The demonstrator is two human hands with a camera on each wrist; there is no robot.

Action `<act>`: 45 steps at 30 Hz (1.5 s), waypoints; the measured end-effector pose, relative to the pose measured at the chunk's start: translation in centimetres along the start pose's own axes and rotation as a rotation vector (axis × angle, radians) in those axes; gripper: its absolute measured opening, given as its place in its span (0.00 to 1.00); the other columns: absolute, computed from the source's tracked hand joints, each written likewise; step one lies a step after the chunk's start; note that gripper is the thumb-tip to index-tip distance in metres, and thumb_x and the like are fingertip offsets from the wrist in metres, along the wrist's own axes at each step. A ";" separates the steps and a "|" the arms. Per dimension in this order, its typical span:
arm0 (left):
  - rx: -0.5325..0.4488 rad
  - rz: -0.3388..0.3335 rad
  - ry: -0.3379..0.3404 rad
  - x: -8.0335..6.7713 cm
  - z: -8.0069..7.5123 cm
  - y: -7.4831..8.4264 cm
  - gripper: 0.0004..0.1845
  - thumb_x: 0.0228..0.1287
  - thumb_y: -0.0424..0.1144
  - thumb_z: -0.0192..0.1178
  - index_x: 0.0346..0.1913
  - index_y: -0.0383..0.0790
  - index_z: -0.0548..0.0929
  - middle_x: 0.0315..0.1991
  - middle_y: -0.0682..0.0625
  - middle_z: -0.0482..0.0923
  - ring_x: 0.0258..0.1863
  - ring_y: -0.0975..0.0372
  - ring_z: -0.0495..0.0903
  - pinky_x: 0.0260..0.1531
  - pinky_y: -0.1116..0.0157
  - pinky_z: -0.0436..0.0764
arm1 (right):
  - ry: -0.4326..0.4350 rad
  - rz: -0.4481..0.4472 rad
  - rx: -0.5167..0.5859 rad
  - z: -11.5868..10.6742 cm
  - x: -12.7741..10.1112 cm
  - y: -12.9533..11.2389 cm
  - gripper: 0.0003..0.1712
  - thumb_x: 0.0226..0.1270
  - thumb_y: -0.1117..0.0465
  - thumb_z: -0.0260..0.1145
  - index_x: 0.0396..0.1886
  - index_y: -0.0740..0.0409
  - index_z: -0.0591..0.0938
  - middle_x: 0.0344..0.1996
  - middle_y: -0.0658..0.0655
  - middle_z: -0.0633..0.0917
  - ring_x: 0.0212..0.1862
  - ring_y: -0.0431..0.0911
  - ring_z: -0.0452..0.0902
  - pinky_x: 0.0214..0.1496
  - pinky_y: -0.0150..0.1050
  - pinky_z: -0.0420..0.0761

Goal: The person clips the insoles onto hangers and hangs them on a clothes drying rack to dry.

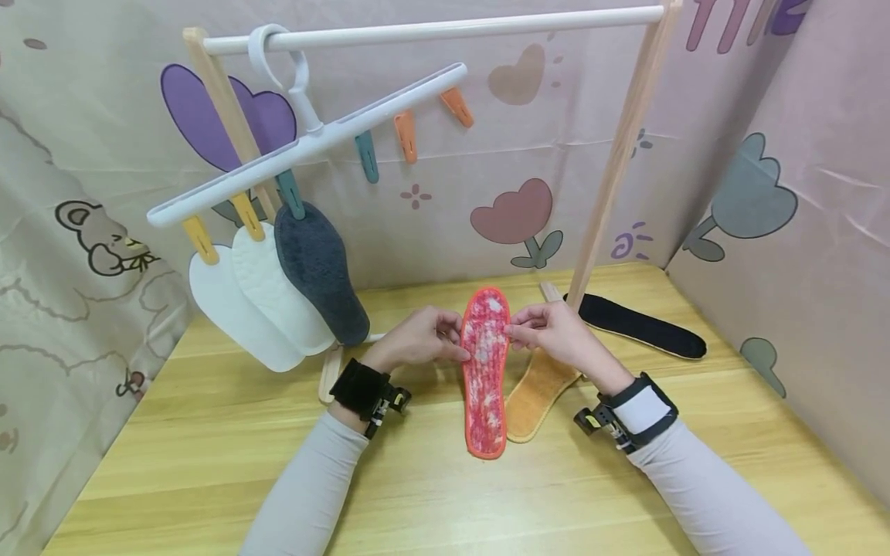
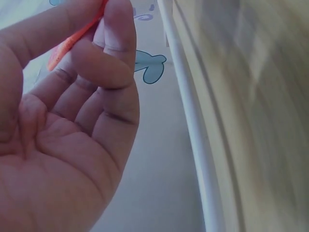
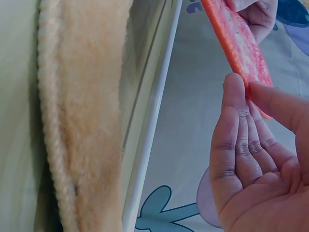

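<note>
The red insole [image 1: 484,371] hangs above the bench middle, pinched at its 2 side edges by left hand [image 1: 417,340] and right hand [image 1: 552,330] — it looks light, soft and bendable, so gripping near the toe seems best.

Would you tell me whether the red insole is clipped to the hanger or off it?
Off it: both hands, left hand and right hand, pinch the red insole above the table.
</note>
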State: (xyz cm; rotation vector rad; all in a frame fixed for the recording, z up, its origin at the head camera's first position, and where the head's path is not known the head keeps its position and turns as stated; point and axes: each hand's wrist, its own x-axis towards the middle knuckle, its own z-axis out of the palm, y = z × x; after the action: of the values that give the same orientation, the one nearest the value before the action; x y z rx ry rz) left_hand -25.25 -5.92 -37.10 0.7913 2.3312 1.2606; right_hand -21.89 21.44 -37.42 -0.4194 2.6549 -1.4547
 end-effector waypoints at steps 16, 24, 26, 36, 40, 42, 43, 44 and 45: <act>-0.099 0.006 0.017 -0.9 -1.5 0.8 0.06 0.74 0.36 0.70 0.45 0.36 0.88 0.36 0.46 0.91 0.37 0.42 0.91 0.25 0.69 0.76 | 0.027 -0.066 0.022 0.1 0.3 -1.1 0.12 0.77 0.63 0.71 0.47 0.71 0.88 0.37 0.64 0.93 0.39 0.55 0.93 0.41 0.35 0.90; -0.087 0.013 0.053 -1.1 -2.1 1.1 0.06 0.74 0.37 0.70 0.45 0.38 0.87 0.37 0.46 0.91 0.37 0.42 0.91 0.27 0.65 0.78 | 0.030 -0.090 0.005 0.0 0.5 -1.8 0.12 0.77 0.62 0.71 0.48 0.68 0.89 0.37 0.63 0.94 0.38 0.51 0.93 0.49 0.36 0.91; -0.087 0.012 0.050 -1.1 -2.1 1.1 0.06 0.74 0.38 0.70 0.44 0.38 0.87 0.37 0.46 0.91 0.39 0.41 0.91 0.27 0.65 0.78 | 0.033 -0.094 -0.004 0.0 0.5 -1.9 0.12 0.76 0.62 0.72 0.49 0.68 0.89 0.37 0.62 0.94 0.38 0.48 0.93 0.54 0.37 0.90; -0.079 0.009 0.042 -1.2 -2.3 1.0 0.05 0.74 0.36 0.70 0.42 0.38 0.86 0.37 0.44 0.90 0.31 0.58 0.90 0.27 0.65 0.77 | 0.037 -0.110 0.013 0.0 0.7 -2.1 0.11 0.75 0.64 0.72 0.48 0.69 0.88 0.38 0.64 0.94 0.37 0.49 0.94 0.88 0.59 0.53; -0.084 0.012 0.038 -1.3 -2.4 1.0 0.05 0.74 0.36 0.70 0.42 0.37 0.86 0.38 0.41 0.90 0.31 0.56 0.90 0.26 0.66 0.77 | 0.039 -0.116 0.005 0.1 0.8 -2.1 0.11 0.75 0.63 0.73 0.47 0.68 0.89 0.37 0.63 0.94 0.38 0.51 0.94 0.90 0.62 0.44; -0.090 0.014 0.036 -1.3 -2.5 1.0 0.05 0.74 0.36 0.70 0.42 0.37 0.86 0.37 0.43 0.90 0.31 0.55 0.90 0.26 0.67 0.77 | 0.041 -0.121 0.002 0.2 0.9 -2.1 0.11 0.75 0.62 0.73 0.47 0.68 0.89 0.36 0.63 0.94 0.38 0.51 0.94 0.90 0.61 0.41; -0.094 0.015 0.037 -1.3 -2.5 1.1 0.05 0.74 0.36 0.70 0.41 0.37 0.86 0.37 0.44 0.90 0.31 0.56 0.90 0.26 0.67 0.77 | 0.041 -0.124 0.000 0.2 0.9 -2.1 0.11 0.75 0.62 0.73 0.47 0.67 0.89 0.36 0.63 0.94 0.38 0.51 0.94 0.90 0.61 0.40; -0.099 0.017 0.037 -1.4 -2.6 1.1 0.05 0.73 0.36 0.70 0.41 0.37 0.86 0.36 0.45 0.91 0.31 0.57 0.90 0.26 0.68 0.77 | 0.042 -0.129 -0.005 0.2 1.0 -2.1 0.11 0.74 0.62 0.73 0.47 0.67 0.89 0.36 0.62 0.94 0.38 0.50 0.94 0.90 0.61 0.37; -0.104 0.018 0.038 -1.4 -2.6 1.1 0.05 0.73 0.36 0.70 0.41 0.37 0.87 0.36 0.45 0.91 0.30 0.59 0.89 0.25 0.68 0.77 | 0.044 -0.131 -0.004 0.2 1.0 -2.2 0.11 0.74 0.62 0.74 0.48 0.67 0.89 0.35 0.63 0.94 0.38 0.51 0.94 0.90 0.61 0.33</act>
State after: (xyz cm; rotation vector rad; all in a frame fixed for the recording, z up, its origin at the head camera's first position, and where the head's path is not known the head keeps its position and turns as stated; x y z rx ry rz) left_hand -25.32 -7.95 -34.69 0.7620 2.2717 1.4028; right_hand -22.35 19.89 -35.67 -0.5785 2.7115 -1.5102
